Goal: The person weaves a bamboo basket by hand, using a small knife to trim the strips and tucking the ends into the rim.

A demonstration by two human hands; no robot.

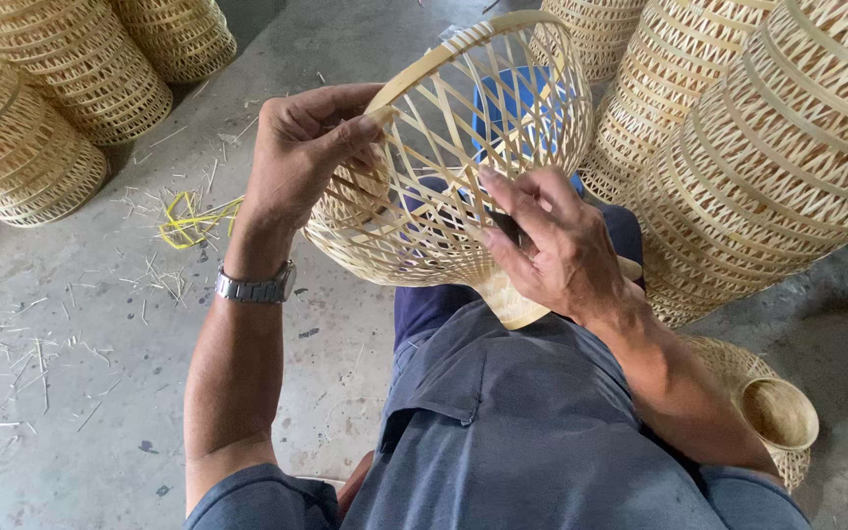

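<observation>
We are holding an open-weave bamboo basket (444,167) over our lap, its long axis tilting from the base at 6 o'clock up to the rim at 12. Our left hand (301,147) is pinching the rim band at 9 o'clock, its grip closed on it. Our right hand (552,240), at 4 o'clock, is pressing half-curled fingers on the lattice wall, closing on something dark we cannot identify. Stacked baskets (768,147) are standing at 2 o'clock on the concrete floor (80,373).

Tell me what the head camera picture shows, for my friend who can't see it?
A person holds an open-weave bamboo basket on their lap, left hand pinching its rim and right hand pressed on its side. Stacks of finished baskets stand around on the concrete floor, near some yellow string.
</observation>
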